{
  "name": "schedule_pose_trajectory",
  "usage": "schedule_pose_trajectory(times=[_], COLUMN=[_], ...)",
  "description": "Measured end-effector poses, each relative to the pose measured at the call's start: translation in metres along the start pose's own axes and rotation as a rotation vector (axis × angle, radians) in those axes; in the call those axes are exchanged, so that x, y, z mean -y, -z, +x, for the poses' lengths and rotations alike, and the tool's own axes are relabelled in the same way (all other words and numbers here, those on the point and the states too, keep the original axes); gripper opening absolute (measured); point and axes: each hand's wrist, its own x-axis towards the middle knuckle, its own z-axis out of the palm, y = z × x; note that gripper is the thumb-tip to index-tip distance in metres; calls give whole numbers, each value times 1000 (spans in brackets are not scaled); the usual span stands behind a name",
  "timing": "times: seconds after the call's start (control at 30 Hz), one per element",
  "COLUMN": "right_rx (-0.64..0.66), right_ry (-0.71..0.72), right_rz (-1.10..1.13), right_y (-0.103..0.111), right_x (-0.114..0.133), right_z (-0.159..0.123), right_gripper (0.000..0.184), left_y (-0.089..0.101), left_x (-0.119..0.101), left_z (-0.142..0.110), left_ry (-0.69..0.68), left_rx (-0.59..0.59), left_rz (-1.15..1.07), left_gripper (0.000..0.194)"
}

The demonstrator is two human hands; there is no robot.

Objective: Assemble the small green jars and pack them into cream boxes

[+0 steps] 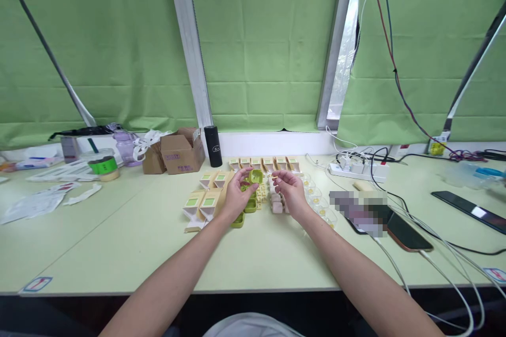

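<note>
My left hand [236, 196] holds a small green square cup [255, 176] tilted so that its hollow faces me. My right hand [291, 192] is closed in a pinch just right of it, on a small yellowish piece [274, 177] too small to identify. Below the left hand stand more green square cups [250, 206] in a row, partly hidden by the fingers. Beside them lie several small yellow pieces [261, 197]. Pale pinkish blocks [277, 207] sit under my right hand, and clear plastic cups with yellow centres [316, 201] run along its right side.
Cream cartons with green panels [209, 202] stand left of my hands, with another row of cartons [268, 164] behind. Farther back are a cardboard box [182, 155] and a black bottle [213, 146]. Phones [409, 229], cables and a power strip [359, 170] occupy the right side.
</note>
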Motion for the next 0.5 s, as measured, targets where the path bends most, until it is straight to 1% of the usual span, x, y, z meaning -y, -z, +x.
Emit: schedule_pose_trajectory(times=[0.1, 0.27, 0.4, 0.5], right_rx=[-5, -15, -14, 8], right_ry=[-68, -157, -151, -93], right_rz=[76, 150, 136, 98], right_y=[-1, -1, 1, 1], right_x=[3, 6, 5, 4], right_z=[-1, -2, -1, -2], right_gripper=[34, 40, 41, 38], left_y=[0, 0, 0, -1], left_x=[1, 3, 1, -2], left_z=[0, 0, 0, 0], left_ry=[-5, 7, 10, 11], left_rx=[0, 0, 0, 7], left_rz=[1, 16, 8, 4], left_gripper=[50, 51, 50, 50])
